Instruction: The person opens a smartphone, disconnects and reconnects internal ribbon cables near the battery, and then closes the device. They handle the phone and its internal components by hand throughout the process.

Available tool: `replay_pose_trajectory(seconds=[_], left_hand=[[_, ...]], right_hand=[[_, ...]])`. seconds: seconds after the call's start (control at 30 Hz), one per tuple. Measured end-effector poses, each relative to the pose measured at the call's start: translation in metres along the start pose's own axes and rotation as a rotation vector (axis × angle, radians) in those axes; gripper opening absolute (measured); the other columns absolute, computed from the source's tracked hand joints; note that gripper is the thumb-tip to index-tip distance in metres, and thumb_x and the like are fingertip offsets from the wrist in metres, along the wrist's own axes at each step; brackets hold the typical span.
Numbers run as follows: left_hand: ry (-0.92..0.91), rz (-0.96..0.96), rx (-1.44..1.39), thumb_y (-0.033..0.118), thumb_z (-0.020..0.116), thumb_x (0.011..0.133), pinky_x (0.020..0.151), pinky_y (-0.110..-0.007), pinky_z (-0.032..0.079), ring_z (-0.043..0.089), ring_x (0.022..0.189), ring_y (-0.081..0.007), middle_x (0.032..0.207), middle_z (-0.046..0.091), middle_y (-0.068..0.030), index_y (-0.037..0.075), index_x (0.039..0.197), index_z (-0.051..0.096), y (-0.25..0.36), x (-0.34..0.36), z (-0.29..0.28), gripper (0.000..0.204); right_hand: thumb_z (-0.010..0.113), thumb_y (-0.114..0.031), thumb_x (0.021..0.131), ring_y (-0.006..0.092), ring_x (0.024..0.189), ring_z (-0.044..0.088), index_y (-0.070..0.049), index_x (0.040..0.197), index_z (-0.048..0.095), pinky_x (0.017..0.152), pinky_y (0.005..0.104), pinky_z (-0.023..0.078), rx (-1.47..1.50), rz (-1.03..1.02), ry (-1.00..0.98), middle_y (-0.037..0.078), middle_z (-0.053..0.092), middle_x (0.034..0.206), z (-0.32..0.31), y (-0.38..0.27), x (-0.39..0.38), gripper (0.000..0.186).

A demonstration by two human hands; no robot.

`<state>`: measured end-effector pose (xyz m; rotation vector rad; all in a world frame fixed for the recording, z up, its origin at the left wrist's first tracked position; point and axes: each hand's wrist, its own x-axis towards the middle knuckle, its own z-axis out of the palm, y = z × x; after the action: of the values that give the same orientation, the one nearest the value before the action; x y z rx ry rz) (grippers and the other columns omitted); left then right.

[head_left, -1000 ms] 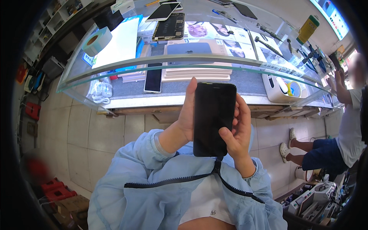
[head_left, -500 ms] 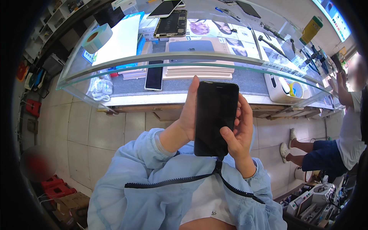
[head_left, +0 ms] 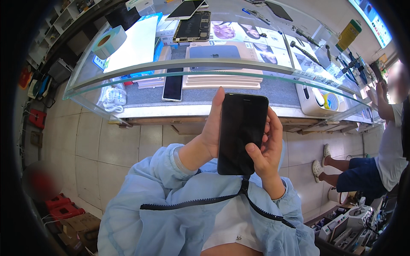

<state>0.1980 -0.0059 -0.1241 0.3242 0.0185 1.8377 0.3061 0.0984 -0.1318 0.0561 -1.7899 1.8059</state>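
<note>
A black smartphone [head_left: 241,130] with a dark screen is held upright between my two hands, in front of my light blue jacket. My left hand [head_left: 210,128] grips its left edge, with the thumb running up along the side; the other fingers are hidden behind the phone. Around the right edge curl the fingers of my right hand [head_left: 270,147], and its thumb rests over the lower right of the screen. Beyond the phone stands a glass display counter [head_left: 239,119].
On the counter lie an opened phone [head_left: 193,27], a white phone [head_left: 184,9], a tape roll [head_left: 109,42] and a screwdriver [head_left: 305,53]. Inside are stacked flat boxes [head_left: 224,81], another phone [head_left: 172,86], a white bin [head_left: 314,102] and bagged cables [head_left: 113,97]. Another person [head_left: 384,153] is at the right.
The phone and my hands have shifted very slightly to the right in the picture. My grip looks the same.
</note>
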Motion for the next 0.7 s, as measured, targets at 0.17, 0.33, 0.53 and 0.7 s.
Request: replay_pose_trajectory(seconds=[0.17,0.33,0.53,0.7], left_hand=[[-0.012,0.002,0.012,0.087,0.033,0.077,0.083,-0.052,0.052,0.060,0.097,-0.0394,0.115,0.057,-0.0254,0.002,0.131,0.049,0.000,-0.001,-0.003,0.102],[-0.026,0.009,0.022,0.087,0.034,0.076,0.083,-0.052,0.052,0.060,0.097,-0.0394,0.115,0.058,-0.0260,0.002,0.132,0.048,0.001,0.000,-0.004,0.103],[0.102,0.023,0.102,0.082,0.037,0.080,0.079,-0.046,0.057,0.067,0.087,-0.0337,0.103,0.065,-0.0207,0.002,0.123,0.055,-0.001,0.000,0.011,0.093],[0.089,0.017,0.089,0.082,0.037,0.080,0.079,-0.046,0.057,0.067,0.088,-0.0344,0.105,0.064,-0.0212,0.002,0.124,0.055,-0.001,0.001,0.010,0.093]], right_hand=[[0.078,-0.021,0.077,0.0051,0.084,0.047,0.000,0.144,0.030,0.068,0.0150,0.039,-0.003,0.002,0.001,0.002,0.050,0.107,0.002,-0.002,0.000,0.085],[0.079,-0.022,0.077,0.0044,0.081,0.045,0.001,0.144,0.030,0.068,0.0147,0.039,-0.002,-0.032,0.011,0.001,0.050,0.106,0.003,0.001,0.001,0.085],[0.079,-0.022,0.077,0.0038,0.080,0.043,0.000,0.144,0.031,0.067,0.0139,0.038,-0.026,-0.011,0.020,0.000,0.048,0.103,0.002,-0.001,0.000,0.086],[0.079,-0.024,0.077,0.0038,0.081,0.042,0.000,0.144,0.031,0.067,0.0140,0.037,-0.038,-0.035,0.026,0.000,0.046,0.103,0.003,0.000,0.001,0.086]])
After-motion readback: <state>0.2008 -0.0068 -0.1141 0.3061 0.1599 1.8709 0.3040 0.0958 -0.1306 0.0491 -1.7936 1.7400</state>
